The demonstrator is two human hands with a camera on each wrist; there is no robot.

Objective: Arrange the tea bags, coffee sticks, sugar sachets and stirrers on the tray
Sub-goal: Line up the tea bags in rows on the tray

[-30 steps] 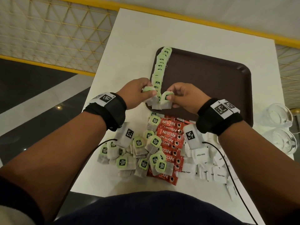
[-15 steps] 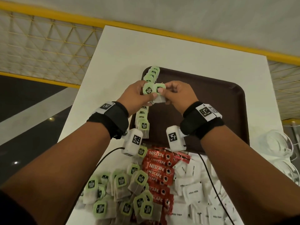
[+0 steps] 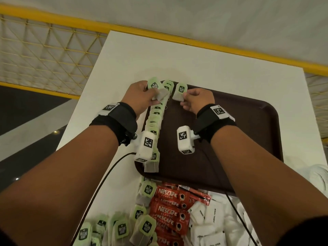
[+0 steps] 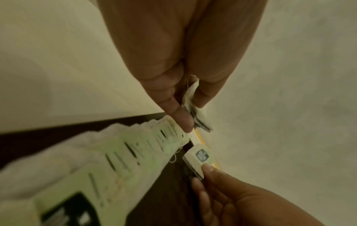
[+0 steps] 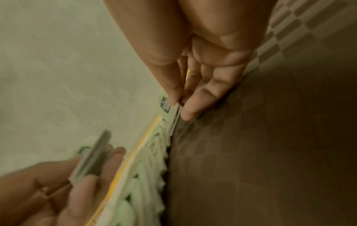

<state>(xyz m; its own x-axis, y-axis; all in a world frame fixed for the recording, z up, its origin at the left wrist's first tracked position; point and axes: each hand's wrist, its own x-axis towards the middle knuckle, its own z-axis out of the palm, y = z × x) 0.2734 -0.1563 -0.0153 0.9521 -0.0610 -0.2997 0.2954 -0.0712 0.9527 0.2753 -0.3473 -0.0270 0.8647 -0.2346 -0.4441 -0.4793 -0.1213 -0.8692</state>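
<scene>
A green-tagged paper tea bag (image 3: 179,92) is pinched by the right hand (image 3: 197,100) at the far end of the dark brown plastic tray (image 3: 248,132), just right of the long overlapped tea-bag row (image 3: 156,118). Another tea bag (image 3: 157,90) is grasped by the left hand (image 3: 140,98) over that row's far end. The row's axis runs away from the person. No stirrers can be made out.

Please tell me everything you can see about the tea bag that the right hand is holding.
The pale green-tagged tea bag is a whitish paper pouch with a light green tag bearing a dark printed logo. The right hand pinches its lower corner between thumb and fingertips, holding it upright and slightly tilted over the far left corner of the dark brown plastic tray, just right of the long row of tea bags. It appears clear of that row.
</scene>
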